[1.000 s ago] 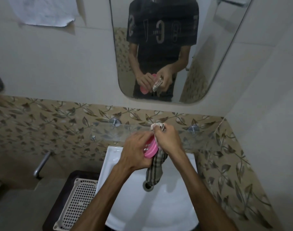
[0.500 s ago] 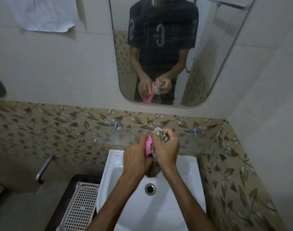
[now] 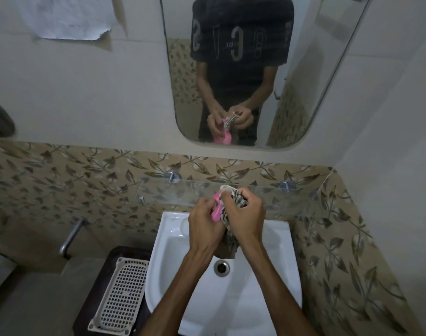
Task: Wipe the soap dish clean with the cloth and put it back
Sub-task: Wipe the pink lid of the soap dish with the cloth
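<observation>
In the head view, both forearms reach up from the bottom of the frame and meet just above centre, over the back edge of the white basin (image 3: 267, 299). The left hand (image 3: 204, 229) has its fingers curled round the pink soap dish (image 3: 216, 210), which shows as a narrow pink strip standing nearly on edge between the two hands, most of it hidden behind the left fingers. The right hand (image 3: 247, 220) is closed in a fist round the checked cloth (image 3: 236, 201), pressed against the right side of the dish; a bunch of cloth sticks out above the knuckles and a longer tail hangs down below the hand toward the drain (image 3: 221, 267). The dish thus lies directly between the hands, touching both the left fingers and the cloth. Just behind the hands runs a glass shelf (image 3: 292, 202) fixed to the leaf-patterned tile band by round metal mounts. In the upper centre of the frame the mirror (image 3: 328, 69) reflects the person's dark printed shirt and the same grip, with the pink dish hanging below the bunched cloth. At lower left, beside the basin, a white perforated plastic tray (image 3: 122, 297) rests on a dark stand, and a metal pipe (image 3: 70, 236) slants out of the wall left of it. A torn sheet of paper (image 3: 68, 18) is stuck to the wall at upper left.
</observation>
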